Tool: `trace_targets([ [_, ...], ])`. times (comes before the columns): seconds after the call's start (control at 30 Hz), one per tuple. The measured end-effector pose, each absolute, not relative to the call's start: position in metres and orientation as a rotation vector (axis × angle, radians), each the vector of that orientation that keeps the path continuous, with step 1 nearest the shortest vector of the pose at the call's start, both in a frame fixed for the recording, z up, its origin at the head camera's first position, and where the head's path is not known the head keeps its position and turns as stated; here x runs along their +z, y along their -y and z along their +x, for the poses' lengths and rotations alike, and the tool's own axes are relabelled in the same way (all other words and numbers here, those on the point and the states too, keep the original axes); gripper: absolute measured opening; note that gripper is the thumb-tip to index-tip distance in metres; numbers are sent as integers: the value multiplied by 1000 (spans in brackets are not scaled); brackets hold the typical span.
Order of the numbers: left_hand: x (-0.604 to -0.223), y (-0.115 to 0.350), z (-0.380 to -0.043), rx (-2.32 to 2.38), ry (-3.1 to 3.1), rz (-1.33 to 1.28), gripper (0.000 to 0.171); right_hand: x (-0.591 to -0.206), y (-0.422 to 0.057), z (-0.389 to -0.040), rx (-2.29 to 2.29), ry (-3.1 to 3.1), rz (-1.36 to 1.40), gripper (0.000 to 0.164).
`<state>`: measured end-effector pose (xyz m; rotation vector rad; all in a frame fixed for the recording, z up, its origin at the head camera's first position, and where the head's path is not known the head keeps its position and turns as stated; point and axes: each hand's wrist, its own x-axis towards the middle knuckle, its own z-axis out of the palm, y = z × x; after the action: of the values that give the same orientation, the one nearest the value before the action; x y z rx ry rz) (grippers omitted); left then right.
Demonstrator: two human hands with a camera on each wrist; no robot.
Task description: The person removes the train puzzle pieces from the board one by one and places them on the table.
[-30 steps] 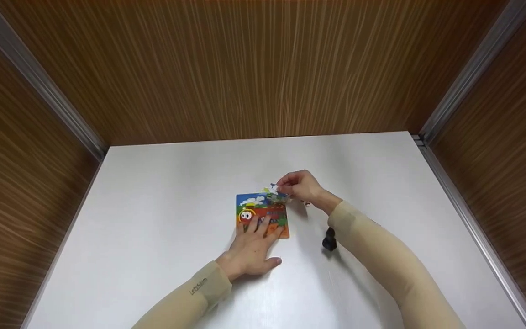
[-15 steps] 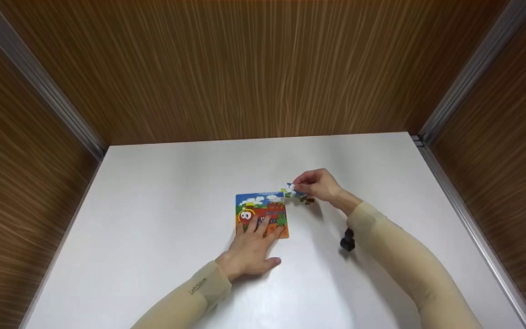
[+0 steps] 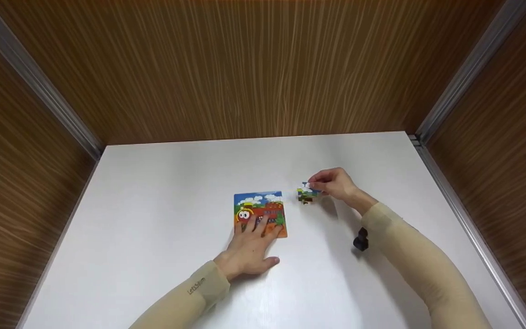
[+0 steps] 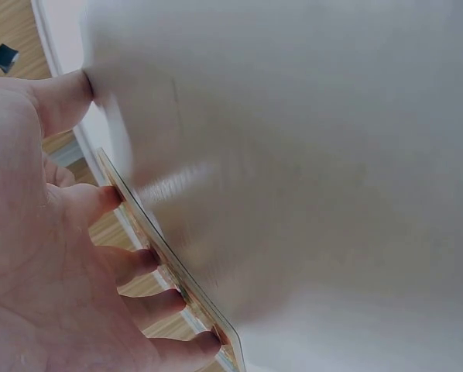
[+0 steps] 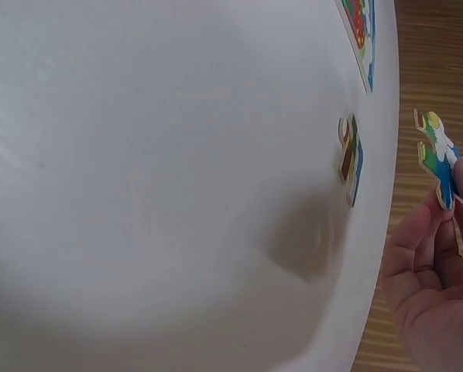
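My left hand [image 3: 248, 251] lies with fingers spread and straight on the lower part of a jigsaw puzzle board [image 3: 270, 205], which pictures a red train under a blue sky with clouds. In the left wrist view, its fingertips press along the near side of the thin board [image 4: 186, 280]. Right of the board, my right hand [image 3: 336, 183] pinches a blue, white and green puzzle piece [image 5: 442, 160] between thumb and fingers, held above the table. Just below it, a second puzzle piece [image 5: 349, 159] with brown and blue areas lies on the white surface.
Both hands work over a white table [image 3: 162, 205], with a wood-grain panel [image 3: 263, 68] at the back and more panels on both sides. Metal rails [image 3: 477, 237] edge the table. A small black object [image 3: 360, 241] sits beside the right sleeve.
The right hand has moved right with the puzzle piece, from over the board's top right corner to beside the board. The left hand stays on the board.
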<state>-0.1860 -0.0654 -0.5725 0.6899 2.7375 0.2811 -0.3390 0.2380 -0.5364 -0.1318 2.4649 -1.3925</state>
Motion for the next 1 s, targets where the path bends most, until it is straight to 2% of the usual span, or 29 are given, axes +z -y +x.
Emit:
trace_targets([
  [0.47,-573,65,-187,271,-2756,707,84,-548,-270,-337,-1380,-2505,-15,25],
  [1.0,-575,66,-187,251,-2763,712,84,-559,-282,-338,-1246,-2579,21,25],
])
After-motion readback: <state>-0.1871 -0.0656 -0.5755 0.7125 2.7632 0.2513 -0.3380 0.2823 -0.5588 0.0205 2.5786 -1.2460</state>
